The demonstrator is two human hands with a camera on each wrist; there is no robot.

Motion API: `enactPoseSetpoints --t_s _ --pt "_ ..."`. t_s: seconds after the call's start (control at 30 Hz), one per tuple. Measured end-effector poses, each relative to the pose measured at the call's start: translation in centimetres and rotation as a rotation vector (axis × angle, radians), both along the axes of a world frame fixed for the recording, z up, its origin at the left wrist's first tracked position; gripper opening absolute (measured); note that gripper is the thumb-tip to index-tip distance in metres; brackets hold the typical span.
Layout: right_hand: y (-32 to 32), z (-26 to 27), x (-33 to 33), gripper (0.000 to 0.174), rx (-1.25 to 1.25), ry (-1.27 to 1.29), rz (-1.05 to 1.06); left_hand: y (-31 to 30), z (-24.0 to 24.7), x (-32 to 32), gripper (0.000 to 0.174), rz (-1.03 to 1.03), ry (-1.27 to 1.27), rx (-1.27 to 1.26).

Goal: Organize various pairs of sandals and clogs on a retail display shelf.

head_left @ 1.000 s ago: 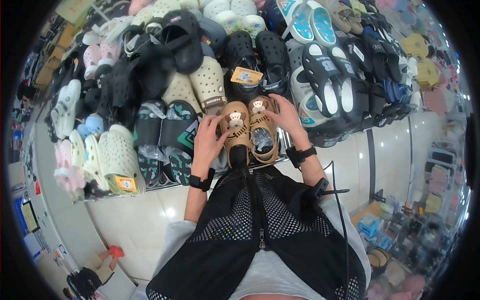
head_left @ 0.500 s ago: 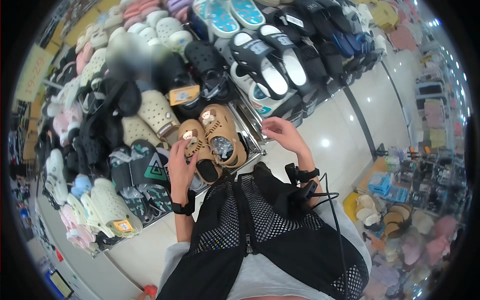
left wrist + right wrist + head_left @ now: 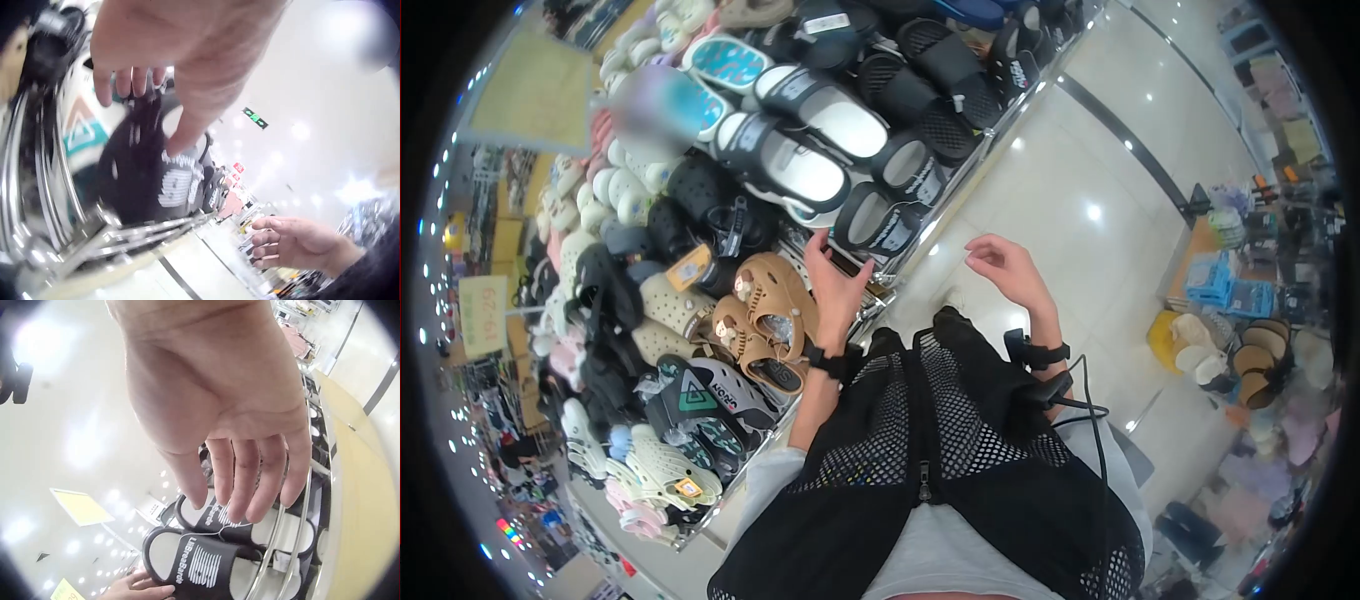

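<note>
My left hand (image 3: 836, 290) reaches over the rack's front edge beside a black slide (image 3: 870, 222), thumb and fingers apart. In the left wrist view the fingers of this hand (image 3: 187, 56) hang over a dark slide (image 3: 128, 169); whether they touch it I cannot tell. My right hand (image 3: 1012, 275) hovers over the floor, fingers loosely bent, holding nothing; the right wrist view has the hand (image 3: 219, 394) in front of black-and-white slides (image 3: 206, 569). Tan clogs (image 3: 782, 282) with small animal figures lie left of my left hand.
Piled footwear fills the rack, with black-and-white slides (image 3: 788, 165) at its upper part and cream clogs (image 3: 662, 465) lower left. A metal rail (image 3: 990, 150) runs along its front edge. Tiled floor (image 3: 1080, 210) lies to the right, with hats (image 3: 1260, 355) beyond.
My left hand has let go of the tan clogs and moved right to the black slides. My right hand left the clogs earlier and stays in the air. The view has turned rightward.
</note>
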State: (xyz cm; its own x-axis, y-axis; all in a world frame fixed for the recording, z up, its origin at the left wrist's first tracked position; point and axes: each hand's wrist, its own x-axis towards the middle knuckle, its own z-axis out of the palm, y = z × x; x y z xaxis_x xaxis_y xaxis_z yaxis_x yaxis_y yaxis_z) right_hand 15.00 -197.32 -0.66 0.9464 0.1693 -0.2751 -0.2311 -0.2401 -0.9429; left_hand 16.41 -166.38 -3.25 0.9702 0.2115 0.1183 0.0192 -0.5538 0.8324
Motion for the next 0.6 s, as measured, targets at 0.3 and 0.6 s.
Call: enactPoseSetpoints --t_s 0.3,0.6 --pt "-8.2 -0.5 -1.3 0.026 -0.043 -0.002 -0.122 -4.2 -2.2 3.0 0.108 0.126 -0.034 -0.186" --pt "-5.7 2.6 7.3 0.057 -0.300 -0.421 0.118 -6.9 2.8 2.6 0.113 0.080 -0.108 0.402"
